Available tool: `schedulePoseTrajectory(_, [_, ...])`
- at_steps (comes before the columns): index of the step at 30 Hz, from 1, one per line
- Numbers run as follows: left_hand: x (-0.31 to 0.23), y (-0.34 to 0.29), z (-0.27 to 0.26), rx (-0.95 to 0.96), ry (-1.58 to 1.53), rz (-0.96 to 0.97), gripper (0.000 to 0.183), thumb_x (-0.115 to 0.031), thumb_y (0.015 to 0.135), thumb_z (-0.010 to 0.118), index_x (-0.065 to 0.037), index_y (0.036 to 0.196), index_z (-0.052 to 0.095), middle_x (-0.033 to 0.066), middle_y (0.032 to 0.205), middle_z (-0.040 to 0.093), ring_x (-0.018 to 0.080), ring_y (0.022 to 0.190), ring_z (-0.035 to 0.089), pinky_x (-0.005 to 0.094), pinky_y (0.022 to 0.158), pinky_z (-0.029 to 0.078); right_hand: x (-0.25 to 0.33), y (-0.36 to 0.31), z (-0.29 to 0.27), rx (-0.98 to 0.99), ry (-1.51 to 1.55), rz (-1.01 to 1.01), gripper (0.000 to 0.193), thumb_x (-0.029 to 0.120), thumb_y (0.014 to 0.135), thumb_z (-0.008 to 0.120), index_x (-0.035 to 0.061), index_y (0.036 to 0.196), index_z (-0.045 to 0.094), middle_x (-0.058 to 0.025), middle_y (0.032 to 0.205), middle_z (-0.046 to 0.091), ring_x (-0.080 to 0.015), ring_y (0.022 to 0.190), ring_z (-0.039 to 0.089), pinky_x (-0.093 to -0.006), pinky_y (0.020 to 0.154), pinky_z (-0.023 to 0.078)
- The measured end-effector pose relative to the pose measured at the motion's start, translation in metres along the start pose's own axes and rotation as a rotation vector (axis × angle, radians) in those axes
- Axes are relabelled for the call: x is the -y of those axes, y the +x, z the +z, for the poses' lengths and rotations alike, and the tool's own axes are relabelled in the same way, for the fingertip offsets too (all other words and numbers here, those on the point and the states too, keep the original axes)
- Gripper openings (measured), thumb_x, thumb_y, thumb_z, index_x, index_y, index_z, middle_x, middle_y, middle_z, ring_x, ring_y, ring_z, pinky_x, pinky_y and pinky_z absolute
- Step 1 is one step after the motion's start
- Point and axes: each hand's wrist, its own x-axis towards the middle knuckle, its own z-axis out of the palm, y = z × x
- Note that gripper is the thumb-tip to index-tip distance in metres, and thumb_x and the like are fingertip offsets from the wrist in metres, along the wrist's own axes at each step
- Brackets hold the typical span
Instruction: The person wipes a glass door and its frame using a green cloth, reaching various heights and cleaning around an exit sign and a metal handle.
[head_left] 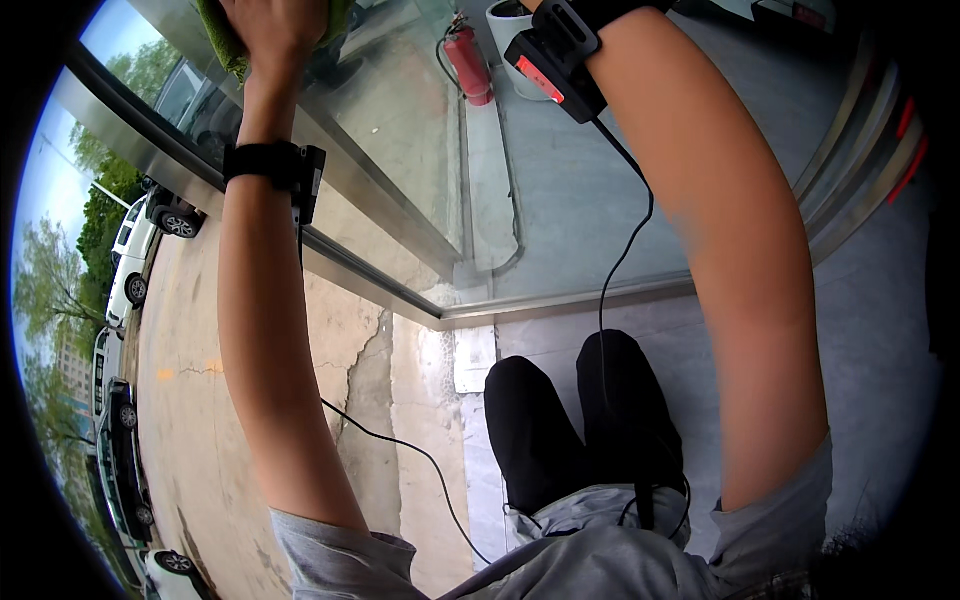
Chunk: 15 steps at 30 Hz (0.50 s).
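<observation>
At the upper left, my left hand (275,25) presses a green cloth (222,40) to the glass of a metal-framed door or panel (380,215). Its fingertips run past the top edge of the picture, while the cloth shows on both sides of the hand. A black strap with a small device (308,185) circles my left wrist. My right forearm (710,200) reaches up the right side, with a similar strapped device (555,75) at the wrist. Beyond that strap, my right hand is outside the picture.
Behind the glass stand a red fire extinguisher (468,65) and a white pot (515,50). Thin black cables (640,230) hang from both wrist devices. A metal bottom rail (570,308) crosses before my knees. Parked cars (130,265) line the cracked pavement at left.
</observation>
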Motion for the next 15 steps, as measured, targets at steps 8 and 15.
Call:
schedulePoseTrajectory(8, [-0.066, -0.051, -0.013, 0.017, -0.159, 0.037, 0.061, -0.017, 0.087, 0.044, 0.014, 0.139, 0.031, 0.0368, 0.136, 0.035, 0.0531, 0.129, 0.030, 0.0541, 0.111, 0.023, 0.017, -0.056, -0.037, 0.172, 0.138, 0.037, 0.050, 0.029, 0.092, 0.051, 0.0107, 0.138, 0.049, -0.0113, 0.130, 0.058, -0.0287, 0.121, 0.050, -0.0444, 0.112, 0.030])
schedulePoseTrajectory(15, [-0.120, -0.109, -0.024, 0.165, -0.317, -0.068, 0.066, -0.018, 0.084, 0.043, 0.013, 0.140, 0.030, 0.0369, 0.139, 0.032, 0.0546, 0.129, 0.029, 0.0575, 0.110, 0.021, 0.018, -0.120, -0.083, 0.337, 0.116, 0.002, 0.050, 0.029, 0.089, 0.057, 0.0177, 0.137, 0.050, -0.0061, 0.120, 0.059, -0.0246, 0.114, 0.052, -0.0409, 0.107, 0.035])
